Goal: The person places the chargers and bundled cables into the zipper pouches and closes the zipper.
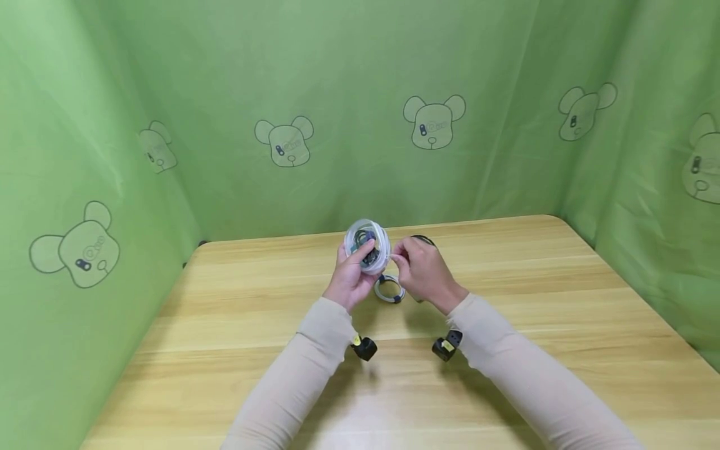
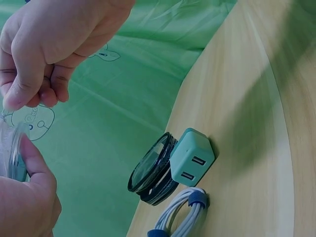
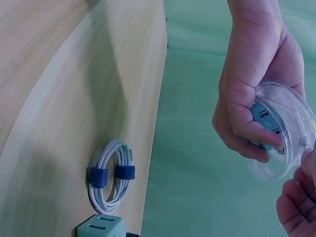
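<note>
My left hand [image 1: 350, 282] grips a clear round zip case [image 1: 385, 247] with a pale rim, raised above the table. Inside it sit a teal USB charger [image 3: 264, 118] and something dark and coiled. At the case's right edge my right hand [image 1: 424, 272] pinches a tiny zipper pull, mostly hidden by thumb and fingertips. On the table below lies a coiled white cable [image 1: 389, 289] bound with blue straps. Beside that cable stands another teal USB charger [image 2: 192, 158], against a black-rimmed clear round case [image 2: 150, 163]. In the head view, my right hand hides most of these two.
The wooden table [image 1: 236, 325] spreads out on both sides of the hands. Green curtains [image 1: 360, 62] printed with bear heads enclose its back and sides. A small black camera hangs at each wrist.
</note>
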Motion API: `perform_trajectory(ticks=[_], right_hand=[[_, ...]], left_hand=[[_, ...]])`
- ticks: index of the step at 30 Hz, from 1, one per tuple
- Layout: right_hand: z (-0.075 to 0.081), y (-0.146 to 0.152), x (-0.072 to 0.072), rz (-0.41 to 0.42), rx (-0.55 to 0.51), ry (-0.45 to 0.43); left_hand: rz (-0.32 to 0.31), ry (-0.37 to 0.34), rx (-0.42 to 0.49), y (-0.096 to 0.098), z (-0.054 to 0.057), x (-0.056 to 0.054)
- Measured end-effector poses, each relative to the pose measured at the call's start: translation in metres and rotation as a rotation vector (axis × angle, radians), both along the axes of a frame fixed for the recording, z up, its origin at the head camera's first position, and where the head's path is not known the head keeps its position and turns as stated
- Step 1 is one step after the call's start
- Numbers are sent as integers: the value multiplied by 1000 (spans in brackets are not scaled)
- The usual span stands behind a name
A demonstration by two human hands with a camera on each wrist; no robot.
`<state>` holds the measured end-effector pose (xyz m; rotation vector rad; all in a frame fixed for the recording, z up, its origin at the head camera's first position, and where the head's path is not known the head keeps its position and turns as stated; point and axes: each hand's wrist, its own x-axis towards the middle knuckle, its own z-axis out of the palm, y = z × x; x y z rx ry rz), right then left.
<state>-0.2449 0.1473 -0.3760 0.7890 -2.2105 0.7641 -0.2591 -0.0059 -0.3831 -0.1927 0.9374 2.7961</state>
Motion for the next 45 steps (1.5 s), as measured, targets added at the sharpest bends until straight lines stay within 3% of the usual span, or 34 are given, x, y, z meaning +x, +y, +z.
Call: perform_trajectory(ticks=[23, 45], right_hand=[[3, 1, -2, 1, -7, -35], [4, 5, -5, -22, -6, -72]], left_hand=[[-21, 31, 4, -4, -2, 0], [-65, 50, -48, -6, -3, 4]])
